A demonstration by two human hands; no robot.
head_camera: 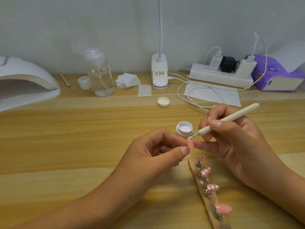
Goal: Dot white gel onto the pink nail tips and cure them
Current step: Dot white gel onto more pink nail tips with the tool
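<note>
Head view: glossy pink nail tip (240,144), white-dabbed end.

Pump bottle (101,76), wipes (128,79), clip lamp (159,72), power strip (214,78), tissue pack (279,80) along wall.

Your lighting is even and moderately bright, from above. Shadows on the table (74,138) are soft and faint. Wide-angle distortion bows the table's far edge; the tissue pack (279,75) at right looks smeared, the nearest nail tip (223,208) slightly soft.

home nail desk, curing lamp (24,80), power strip (219,76)
</note>
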